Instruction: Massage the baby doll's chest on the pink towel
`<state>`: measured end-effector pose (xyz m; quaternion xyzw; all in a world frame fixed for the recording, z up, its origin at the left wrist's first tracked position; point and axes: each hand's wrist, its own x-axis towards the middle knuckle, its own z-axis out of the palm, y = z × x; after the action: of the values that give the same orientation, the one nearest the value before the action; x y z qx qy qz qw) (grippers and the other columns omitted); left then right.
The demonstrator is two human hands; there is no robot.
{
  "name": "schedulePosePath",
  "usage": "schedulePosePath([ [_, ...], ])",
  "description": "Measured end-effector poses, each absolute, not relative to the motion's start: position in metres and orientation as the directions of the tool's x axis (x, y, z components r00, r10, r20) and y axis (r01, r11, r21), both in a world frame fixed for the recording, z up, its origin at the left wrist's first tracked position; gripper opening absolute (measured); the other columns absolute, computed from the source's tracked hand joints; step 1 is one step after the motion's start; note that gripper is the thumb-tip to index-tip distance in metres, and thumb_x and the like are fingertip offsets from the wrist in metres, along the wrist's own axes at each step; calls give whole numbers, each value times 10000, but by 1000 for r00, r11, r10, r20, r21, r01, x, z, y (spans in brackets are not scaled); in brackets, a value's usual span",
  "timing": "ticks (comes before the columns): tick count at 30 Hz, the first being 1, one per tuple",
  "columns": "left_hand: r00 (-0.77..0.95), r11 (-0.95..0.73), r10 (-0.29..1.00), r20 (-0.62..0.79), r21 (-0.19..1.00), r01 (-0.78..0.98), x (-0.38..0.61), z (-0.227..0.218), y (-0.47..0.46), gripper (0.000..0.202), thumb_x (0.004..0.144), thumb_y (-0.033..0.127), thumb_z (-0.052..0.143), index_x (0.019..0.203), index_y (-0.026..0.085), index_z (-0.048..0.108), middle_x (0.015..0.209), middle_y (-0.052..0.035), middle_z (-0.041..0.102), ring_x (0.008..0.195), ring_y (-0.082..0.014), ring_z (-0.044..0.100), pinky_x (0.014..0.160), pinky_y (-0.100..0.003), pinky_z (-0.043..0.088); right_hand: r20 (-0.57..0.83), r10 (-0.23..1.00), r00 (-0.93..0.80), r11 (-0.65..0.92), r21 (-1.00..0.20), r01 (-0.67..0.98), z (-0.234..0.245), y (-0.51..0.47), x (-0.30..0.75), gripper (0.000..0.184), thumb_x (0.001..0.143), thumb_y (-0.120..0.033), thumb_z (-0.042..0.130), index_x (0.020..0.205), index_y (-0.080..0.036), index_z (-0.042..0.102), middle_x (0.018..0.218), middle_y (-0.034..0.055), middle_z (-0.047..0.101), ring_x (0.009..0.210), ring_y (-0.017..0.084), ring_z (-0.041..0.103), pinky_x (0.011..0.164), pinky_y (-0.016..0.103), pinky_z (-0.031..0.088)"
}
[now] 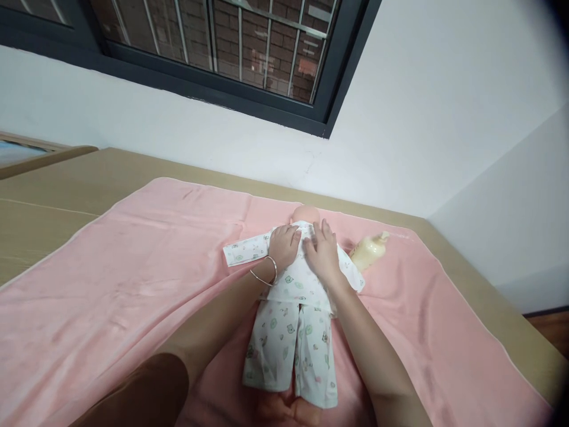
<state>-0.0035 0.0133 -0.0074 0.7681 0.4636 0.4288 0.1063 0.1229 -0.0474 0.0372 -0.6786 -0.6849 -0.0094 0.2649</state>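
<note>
A baby doll (291,296) in a white shirt and trousers with small green and brown prints lies stretched out on a pink blanket (178,261). Its bald head (306,213) points to the wall, and its bare feet (288,408) are toward me. My left hand (284,246), a silver bangle at its wrist, rests flat on the upper left of the doll's shirt. On the upper right lies my right hand (322,252), fingers spread. Neither hand grips anything. By the doll's right-side sleeve, a baby bottle (370,251) with pale yellow contents lies on its side.
The blanket covers much of a wooden surface (128,169) that runs up to a white wall (391,142). A dark-framed window (326,121) with metal bars is above. At the far left a wooden rail (53,157) shows.
</note>
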Motion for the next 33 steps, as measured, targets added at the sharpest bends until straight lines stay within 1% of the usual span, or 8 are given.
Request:
schedulePosePath([
  [3,205,-543,808,553,562,624,-4,-9,14,431,1033,362,269,1159,182,639,1167,-94,686,1122,-249,585,1016,-432,426,307,952,-12,120,-335,935,32,-46,121,527,967,-362,411,1445,-151,477,1574,182,363,1471,330,307,1185,579,206],
  [8,210,-542,807,552,553,633,-4,-9,15,418,1033,361,274,1158,190,634,1144,-89,686,1114,-248,584,1008,-429,425,467,883,47,137,-353,926,34,-49,119,506,971,-307,377,1428,-119,483,1584,164,354,1476,268,299,1216,493,194],
  [13,210,-537,809,548,546,643,-4,-9,15,403,1031,354,290,1145,190,640,1140,-91,687,1109,-243,590,1003,-424,425,311,950,1,112,-345,932,35,-50,117,488,972,-322,380,1407,-153,521,1547,156,420,1461,294,328,1191,524,228],
  [17,208,-537,810,549,551,639,-4,-8,15,402,1032,360,290,1151,203,641,1134,-84,693,1101,-239,593,999,-422,426,421,906,40,124,-354,927,40,-53,118,469,965,-303,381,1378,-152,542,1569,151,384,1444,268,352,1190,467,251],
  [20,201,-534,810,551,552,640,-3,-7,14,403,1032,372,294,1154,206,641,1126,-84,693,1103,-240,592,1001,-422,424,479,873,88,100,-352,931,40,-53,118,504,954,-295,390,1419,-130,493,1605,164,308,1471,280,299,1197,486,229],
  [22,202,-528,814,544,550,647,-3,-6,14,408,1033,377,292,1153,203,640,1121,-90,689,1103,-241,591,1000,-423,424,444,893,77,88,-339,937,37,-51,118,529,950,-318,409,1445,-138,466,1608,165,302,1481,295,279,1196,513,217],
  [26,214,-524,819,533,543,656,-3,-6,13,418,1034,383,281,1124,203,647,1089,-89,687,1077,-242,595,982,-425,428,294,956,12,81,-302,950,28,-45,118,530,955,-351,420,1460,-197,467,1583,137,369,1475,315,302,1194,557,196],
  [33,209,-520,821,532,543,660,-3,-7,14,402,1031,377,292,1127,207,644,1101,-84,687,1079,-239,592,987,-422,427,285,958,24,65,-299,952,28,-45,118,529,965,-366,407,1466,-207,469,1591,114,361,1483,305,292,1207,526,185],
])
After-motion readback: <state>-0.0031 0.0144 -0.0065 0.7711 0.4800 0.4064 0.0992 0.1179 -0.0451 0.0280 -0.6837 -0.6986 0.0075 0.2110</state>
